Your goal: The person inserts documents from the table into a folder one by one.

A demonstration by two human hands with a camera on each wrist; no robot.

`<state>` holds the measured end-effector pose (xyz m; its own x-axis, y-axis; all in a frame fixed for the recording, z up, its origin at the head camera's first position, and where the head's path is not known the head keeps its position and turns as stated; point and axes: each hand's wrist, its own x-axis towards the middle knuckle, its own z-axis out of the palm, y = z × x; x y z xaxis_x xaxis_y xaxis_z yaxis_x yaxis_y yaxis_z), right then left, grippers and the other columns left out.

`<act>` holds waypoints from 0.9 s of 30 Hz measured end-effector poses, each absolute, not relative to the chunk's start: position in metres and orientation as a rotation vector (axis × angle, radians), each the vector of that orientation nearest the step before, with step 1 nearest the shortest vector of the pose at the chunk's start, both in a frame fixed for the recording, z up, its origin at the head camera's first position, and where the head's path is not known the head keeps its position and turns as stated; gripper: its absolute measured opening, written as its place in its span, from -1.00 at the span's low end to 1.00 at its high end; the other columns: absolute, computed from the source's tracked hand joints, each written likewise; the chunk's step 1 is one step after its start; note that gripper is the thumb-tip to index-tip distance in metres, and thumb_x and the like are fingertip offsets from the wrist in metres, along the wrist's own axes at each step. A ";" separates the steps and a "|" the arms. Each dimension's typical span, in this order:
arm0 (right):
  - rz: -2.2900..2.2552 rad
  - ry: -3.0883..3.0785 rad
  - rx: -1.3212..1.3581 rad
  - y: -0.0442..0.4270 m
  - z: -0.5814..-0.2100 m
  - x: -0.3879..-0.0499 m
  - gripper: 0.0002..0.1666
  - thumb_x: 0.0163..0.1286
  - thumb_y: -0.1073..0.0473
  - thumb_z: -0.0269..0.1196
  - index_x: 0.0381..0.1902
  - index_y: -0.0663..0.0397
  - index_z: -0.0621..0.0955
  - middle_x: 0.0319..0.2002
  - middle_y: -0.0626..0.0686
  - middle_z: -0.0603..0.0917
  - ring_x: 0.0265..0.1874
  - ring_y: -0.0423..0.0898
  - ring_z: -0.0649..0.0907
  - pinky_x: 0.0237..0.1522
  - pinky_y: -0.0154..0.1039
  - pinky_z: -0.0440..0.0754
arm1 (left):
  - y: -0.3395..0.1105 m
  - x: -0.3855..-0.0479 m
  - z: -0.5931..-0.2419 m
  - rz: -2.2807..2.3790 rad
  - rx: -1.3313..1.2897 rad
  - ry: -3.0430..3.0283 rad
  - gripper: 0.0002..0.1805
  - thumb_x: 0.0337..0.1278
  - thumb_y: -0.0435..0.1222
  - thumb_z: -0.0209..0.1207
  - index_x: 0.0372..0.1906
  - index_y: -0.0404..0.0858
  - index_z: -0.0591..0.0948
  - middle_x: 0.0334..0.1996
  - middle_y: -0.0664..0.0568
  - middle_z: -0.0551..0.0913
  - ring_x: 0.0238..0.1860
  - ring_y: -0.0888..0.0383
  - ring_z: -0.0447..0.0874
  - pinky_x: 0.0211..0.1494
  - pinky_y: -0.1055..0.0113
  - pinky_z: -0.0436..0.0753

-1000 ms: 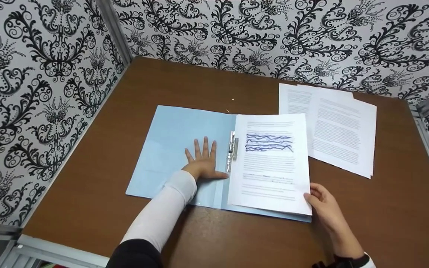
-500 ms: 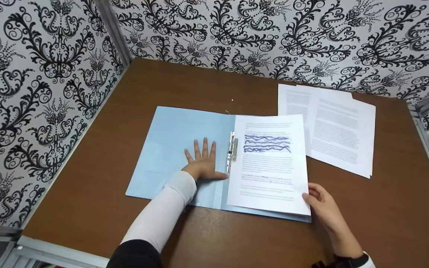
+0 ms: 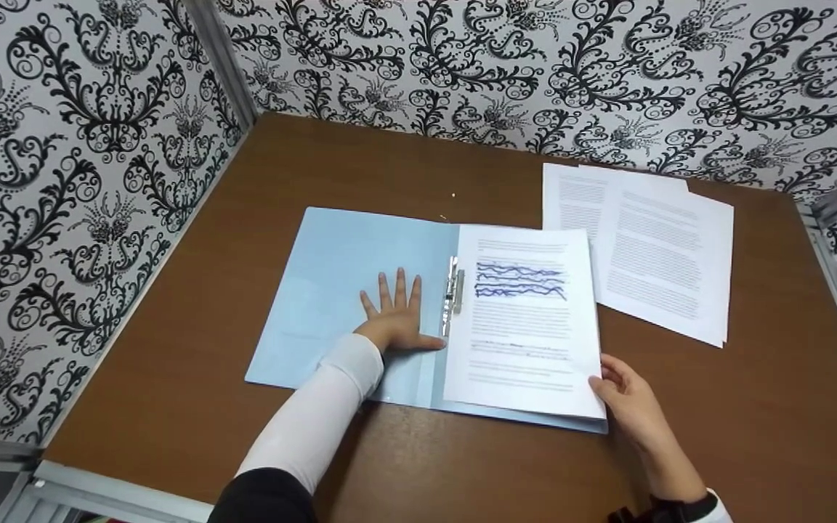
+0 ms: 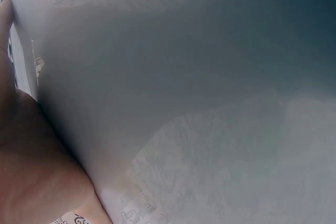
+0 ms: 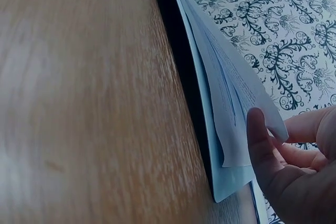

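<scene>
A light blue folder (image 3: 317, 283) lies spread on the brown table in the head view, with a metal clip fastener (image 3: 454, 290) along its spine. My left hand (image 3: 397, 323) rests flat on its left cover, fingers spread, thumb reaching the fastener; in the left wrist view that hand (image 4: 42, 166) shows beside the pale cover. Printed sheets lie on the right half, the top sheet (image 3: 520, 327) bearing wavy blue pen lines. With thumb and fingers, my right hand (image 3: 633, 407) pinches this sheet's lower right edge. In the right wrist view the pinched paper (image 5: 236, 72) bends up from pages below.
Loose printed sheets (image 3: 654, 254) overlap behind and right of the folder, partly under its pages. Tiny light scraps (image 3: 444, 218) lie beyond the spine. Patterned wall panels (image 3: 498, 73) border the brown table (image 3: 171, 407) at the back and sides.
The top sheet's far right corner has shifted slightly left and nearer, and its right edge bends up more. My right hand has moved a little left with it. My left hand stays still.
</scene>
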<state>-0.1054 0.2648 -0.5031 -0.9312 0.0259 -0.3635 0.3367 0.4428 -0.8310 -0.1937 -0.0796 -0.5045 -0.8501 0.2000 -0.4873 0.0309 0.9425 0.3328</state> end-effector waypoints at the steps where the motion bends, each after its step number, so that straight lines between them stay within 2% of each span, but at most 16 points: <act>1: -1.471 2.408 0.312 0.265 -0.503 -0.105 -0.41 0.48 0.30 0.04 0.39 0.43 0.22 0.20 0.40 0.44 -0.18 -0.28 0.55 -0.21 -0.49 0.53 | -0.079 -0.194 -0.504 0.427 0.164 2.561 0.34 -0.08 0.38 0.19 0.54 -0.12 -0.37 0.50 -0.14 -0.63 0.45 -0.25 -0.79 0.34 -0.38 -0.53; 18: -1.235 2.562 0.205 0.265 -0.501 -0.104 -0.34 0.46 0.23 0.08 0.37 0.51 0.22 0.17 0.45 0.46 0.07 0.16 0.54 -0.25 -0.52 0.49 | -0.079 -0.194 -0.504 0.394 0.151 2.564 0.35 -0.09 0.40 0.17 0.54 -0.10 -0.38 0.51 -0.14 -0.61 0.45 -0.25 -0.78 0.35 -0.37 -0.50; 27: -1.211 2.583 0.192 0.265 -0.503 -0.104 -0.35 0.46 0.22 0.10 0.37 0.49 0.24 0.15 0.45 0.50 0.00 0.09 0.55 -0.25 -0.49 0.50 | -0.079 -0.194 -0.506 0.403 0.144 2.564 0.35 -0.11 0.40 0.18 0.54 -0.10 -0.38 0.51 -0.13 -0.62 0.45 -0.24 -0.79 0.36 -0.36 -0.52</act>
